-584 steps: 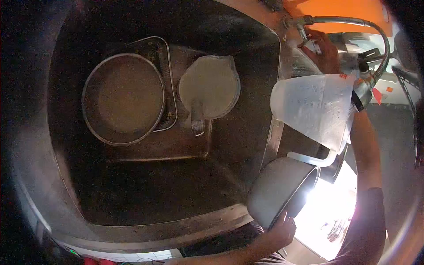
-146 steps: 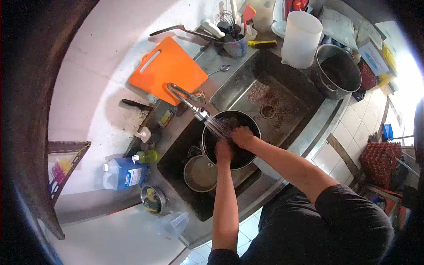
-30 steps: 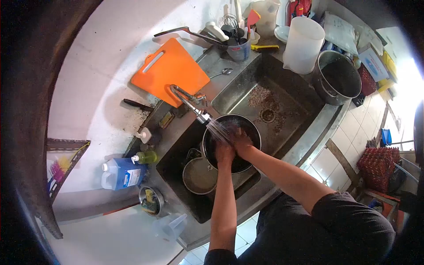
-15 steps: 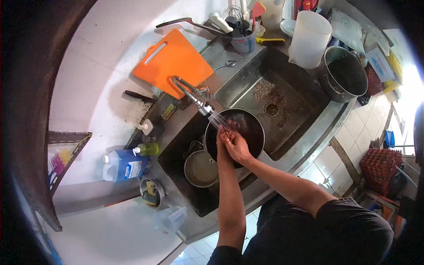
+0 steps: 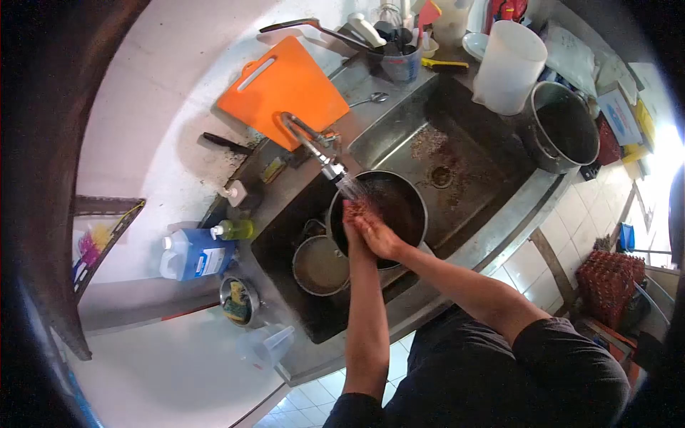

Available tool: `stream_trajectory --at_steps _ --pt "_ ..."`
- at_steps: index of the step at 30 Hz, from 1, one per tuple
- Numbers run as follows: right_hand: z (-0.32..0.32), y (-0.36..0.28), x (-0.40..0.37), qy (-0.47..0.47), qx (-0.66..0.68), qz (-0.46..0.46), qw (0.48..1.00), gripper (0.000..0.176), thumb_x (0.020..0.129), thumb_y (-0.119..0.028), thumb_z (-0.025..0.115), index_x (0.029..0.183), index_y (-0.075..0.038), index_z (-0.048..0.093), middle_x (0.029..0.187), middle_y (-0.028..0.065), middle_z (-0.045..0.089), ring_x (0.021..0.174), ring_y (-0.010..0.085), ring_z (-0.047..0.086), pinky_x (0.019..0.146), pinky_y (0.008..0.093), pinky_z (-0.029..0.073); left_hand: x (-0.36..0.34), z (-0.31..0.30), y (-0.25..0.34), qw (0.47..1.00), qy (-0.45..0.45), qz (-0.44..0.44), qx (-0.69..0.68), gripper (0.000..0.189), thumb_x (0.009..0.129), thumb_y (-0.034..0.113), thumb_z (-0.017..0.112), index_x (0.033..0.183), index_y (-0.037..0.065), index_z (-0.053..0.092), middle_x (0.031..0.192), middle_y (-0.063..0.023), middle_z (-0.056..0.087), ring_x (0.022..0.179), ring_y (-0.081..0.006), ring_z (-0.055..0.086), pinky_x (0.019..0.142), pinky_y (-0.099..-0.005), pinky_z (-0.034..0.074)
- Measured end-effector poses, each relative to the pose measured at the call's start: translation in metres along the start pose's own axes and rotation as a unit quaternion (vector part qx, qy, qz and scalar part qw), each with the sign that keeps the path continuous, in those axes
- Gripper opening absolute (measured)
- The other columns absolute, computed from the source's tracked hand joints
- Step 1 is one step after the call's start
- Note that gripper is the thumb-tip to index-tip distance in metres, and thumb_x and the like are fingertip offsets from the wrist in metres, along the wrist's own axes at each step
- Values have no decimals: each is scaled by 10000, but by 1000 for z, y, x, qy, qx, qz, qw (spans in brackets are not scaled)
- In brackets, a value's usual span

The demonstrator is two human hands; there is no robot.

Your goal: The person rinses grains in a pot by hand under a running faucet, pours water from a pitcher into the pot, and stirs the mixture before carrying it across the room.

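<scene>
Water sprays from the faucet onto both hands, which are pressed together over the left side of a dark round pan. My left hand and my right hand are cupped around small reddish-brown bits, too small to name. Reddish-brown liquid or residue shows inside the pan. Below and left of it, a smaller pot with cloudy liquid stands in the left basin.
Brown bits lie round the drain of the right basin. Behind the faucet leans an orange cutting board. A large pot and a white pitcher stand at right; a blue jug and a sponge bowl are at left.
Both hands have shifted slightly left under the spray, and the right hand's fingers lie flatter against the left. The whole view has tilted and moved a little.
</scene>
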State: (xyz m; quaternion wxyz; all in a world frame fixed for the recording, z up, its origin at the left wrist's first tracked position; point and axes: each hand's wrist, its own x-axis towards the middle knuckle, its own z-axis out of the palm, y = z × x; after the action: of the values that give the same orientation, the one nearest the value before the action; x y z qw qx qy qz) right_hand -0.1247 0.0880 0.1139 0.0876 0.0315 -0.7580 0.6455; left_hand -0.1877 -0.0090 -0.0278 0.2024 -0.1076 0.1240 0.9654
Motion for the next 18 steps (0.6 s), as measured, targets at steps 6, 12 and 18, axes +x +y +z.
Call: stream_trajectory --at_steps 6,12,18 --pt "-20 -20 16 -67 97 147 982 508 993 -386 296 1299 4 406 1326 215 437 1277 337 374 1081 388 255 -30 94 -12 991 -43 5 130 328 952 342 482 1036 49 602 993 -81 630 865 -204 600 823 -356 488" --pt "-27 -7 26 -58 -4 145 988 392 995 -327 344 1123 11 497 1085 233 552 1060 362 522 900 391 392 -24 90 -16 987 -73 39 137 367 959 351 467 1117 40 579 1095 -76 613 970 -232 595 878 -366 482" --pt "-56 -19 5 -250 -198 -20 948 550 906 -215 481 1362 53 331 1439 221 310 1325 364 314 1118 448 209 -28 127 11 872 34 115 474 360 950 319 500 1119 13 585 1146 -126 614 998 -263 602 859 -379 477"
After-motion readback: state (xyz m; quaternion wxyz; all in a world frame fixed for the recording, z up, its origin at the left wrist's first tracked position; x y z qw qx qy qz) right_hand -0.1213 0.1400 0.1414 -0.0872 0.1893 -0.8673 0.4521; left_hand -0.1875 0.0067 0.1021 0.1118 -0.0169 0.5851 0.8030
